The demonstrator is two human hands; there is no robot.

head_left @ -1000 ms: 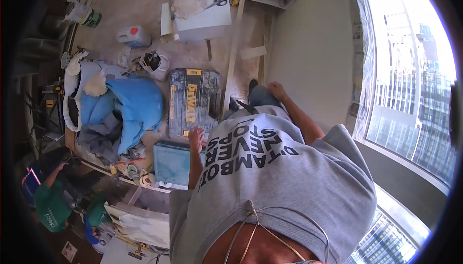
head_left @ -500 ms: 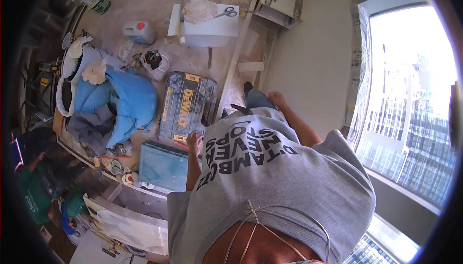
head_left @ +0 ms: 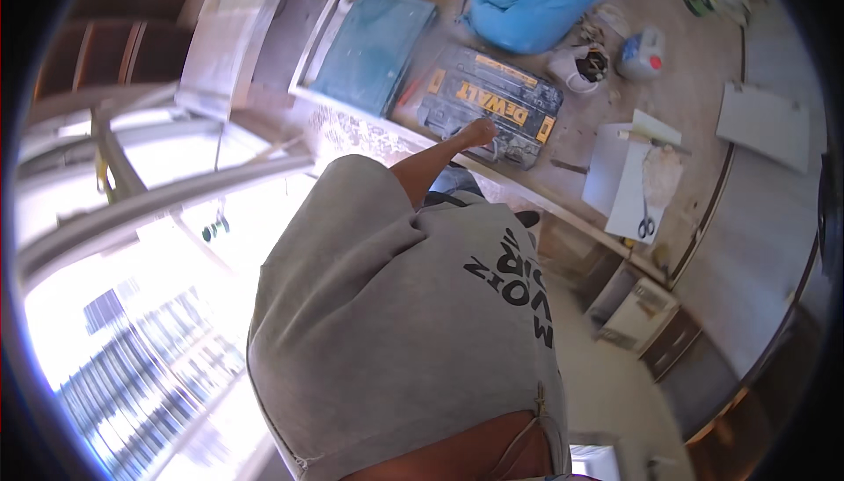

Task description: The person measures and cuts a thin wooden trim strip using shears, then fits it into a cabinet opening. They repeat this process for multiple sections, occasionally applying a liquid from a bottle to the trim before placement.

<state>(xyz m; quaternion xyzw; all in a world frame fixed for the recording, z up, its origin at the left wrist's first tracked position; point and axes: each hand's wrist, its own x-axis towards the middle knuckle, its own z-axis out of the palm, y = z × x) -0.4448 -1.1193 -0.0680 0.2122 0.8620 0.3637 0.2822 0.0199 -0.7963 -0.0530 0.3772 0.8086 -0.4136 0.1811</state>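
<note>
My left hand (head_left: 479,132) hangs over the near edge of a dusty dark tool case (head_left: 488,98) with yellow latches, close to its handle. The fingers look curled; whether they touch the case or hold anything is hidden. My right hand is out of sight, behind my body in the grey shirt (head_left: 378,323). The case lies flat on a worn work surface (head_left: 563,173). To its left is a flat teal-blue lid or panel (head_left: 374,50), with a thin red stick (head_left: 410,91) between them.
Beyond the case sit a blue bag (head_left: 514,10), a white bucket (head_left: 578,72) and a jug with a red cap (head_left: 642,54). Scissors (head_left: 647,224) lie on white board to the right. A bright window (head_left: 149,340) is at lower left.
My view and body have turned left, so the bench swings across to the upper right. My left hand now appears over the case's near edge. My right hand has left the view.
</note>
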